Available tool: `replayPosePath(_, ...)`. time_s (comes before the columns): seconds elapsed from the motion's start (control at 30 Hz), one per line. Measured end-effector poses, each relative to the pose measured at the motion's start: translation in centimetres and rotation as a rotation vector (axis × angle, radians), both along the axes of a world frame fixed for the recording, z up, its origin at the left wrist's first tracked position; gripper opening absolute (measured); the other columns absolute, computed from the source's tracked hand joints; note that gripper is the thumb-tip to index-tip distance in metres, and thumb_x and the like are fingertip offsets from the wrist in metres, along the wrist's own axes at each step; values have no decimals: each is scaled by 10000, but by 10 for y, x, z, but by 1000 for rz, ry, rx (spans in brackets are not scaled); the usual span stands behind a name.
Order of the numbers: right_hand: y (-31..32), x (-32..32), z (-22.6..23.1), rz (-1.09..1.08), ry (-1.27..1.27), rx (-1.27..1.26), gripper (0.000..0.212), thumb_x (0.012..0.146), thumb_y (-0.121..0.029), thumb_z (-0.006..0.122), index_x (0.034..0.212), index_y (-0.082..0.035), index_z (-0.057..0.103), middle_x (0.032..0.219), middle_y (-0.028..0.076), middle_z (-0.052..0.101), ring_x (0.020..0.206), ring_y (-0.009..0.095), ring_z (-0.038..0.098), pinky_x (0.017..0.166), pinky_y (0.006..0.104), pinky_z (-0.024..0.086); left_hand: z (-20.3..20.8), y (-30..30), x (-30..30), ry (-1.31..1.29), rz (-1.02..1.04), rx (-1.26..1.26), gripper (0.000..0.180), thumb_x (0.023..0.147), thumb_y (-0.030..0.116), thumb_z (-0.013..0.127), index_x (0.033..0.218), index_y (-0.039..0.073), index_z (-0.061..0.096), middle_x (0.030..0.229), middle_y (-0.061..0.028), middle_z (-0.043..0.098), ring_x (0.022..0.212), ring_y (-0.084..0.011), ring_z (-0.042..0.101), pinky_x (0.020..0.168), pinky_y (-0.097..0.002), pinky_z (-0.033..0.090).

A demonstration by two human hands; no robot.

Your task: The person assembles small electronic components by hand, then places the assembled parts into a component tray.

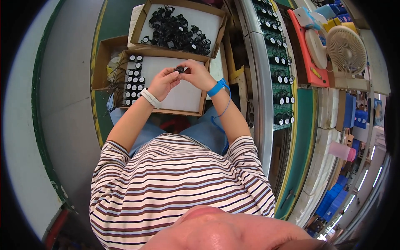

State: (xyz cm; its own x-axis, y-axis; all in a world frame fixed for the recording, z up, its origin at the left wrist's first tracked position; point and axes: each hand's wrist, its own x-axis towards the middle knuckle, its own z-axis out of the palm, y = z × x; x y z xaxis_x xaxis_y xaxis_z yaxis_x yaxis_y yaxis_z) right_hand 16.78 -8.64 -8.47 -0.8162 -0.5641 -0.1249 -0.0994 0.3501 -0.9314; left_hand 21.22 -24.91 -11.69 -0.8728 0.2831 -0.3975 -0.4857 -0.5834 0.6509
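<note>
A small round black part (180,69) is pinched between the fingertips of both my hands, over the near cardboard box; its details are too small to make out. My left hand (163,82), with a pale watch band on the wrist, closes on its left side. From the right, my right hand (199,76) grips it, and a blue wrist strap (216,87) with a cord sits on that arm. Below, the white-lined near box (183,100) holds rows of black parts with white round tops (134,86) along its left side, their wires hanging over the edge.
Beyond lies another cardboard box (210,20) with a heap of black wired parts (173,28). To the right, a metal rail (259,83) runs beside green boards (280,62) carrying white-topped parts. Farther right are a red tray (301,43) and a fan (346,45).
</note>
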Motion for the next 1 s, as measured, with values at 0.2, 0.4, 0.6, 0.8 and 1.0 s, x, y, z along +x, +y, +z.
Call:
replayPosePath(0.2, 19, -79, -29, -400, 456, 108, 257, 618, -101, 646, 851, -27, 567, 794, 107, 523, 696, 231, 527, 626, 312, 438, -17, -39, -16, 301, 46, -782, 595, 761, 262, 585, 1242, 49, 306, 1173, -143, 420, 1006, -208, 473, 822, -294, 387)
replayPosePath(0.4, 37, -131, -48, -523, 902, 619, 183, 641, -158, 634, 797, -74, 586, 815, 94, 567, 844, 267, 493, 855, 425, 319, -40, -115, 3, 713, -238, -2126, 340, 693, 96, 532, 1027, 39, 497, 1068, -153, 486, 960, -308, 465, 793, -352, 403)
replayPosePath(0.6, 44, -124, -54, -607, 817, 851, 201, 664, -155, 612, 835, -55, 577, 861, 89, 562, 952, 260, 449, 933, 519, 209, -41, -115, -10, 670, -291, -2019, 244, 691, 111, 539, 927, 54, 526, 993, -141, 490, 903, -293, 470, 739, -367, 424)
replayPosePath(0.8, 19, -42, -39, -584, 772, 418, 195, 629, -153, 596, 815, -109, 557, 927, 62, 520, 963, 244, 429, 903, 525, 219, -32, -111, -29, 414, -350, -2022, 268, 667, 221, 629, 865, 52, 562, 941, -114, 486, 891, -282, 472, 724, -366, 440)
replayPosePath(1.0, -9, 41, -31, -337, 653, 252, 232, 623, -129, 618, 845, -96, 560, 966, 62, 521, 934, 251, 455, 905, 405, 281, -20, -107, -13, 740, -111, -2104, 261, 667, 189, 630, 856, 28, 549, 927, -90, 504, 869, -242, 495, 704, -336, 443)
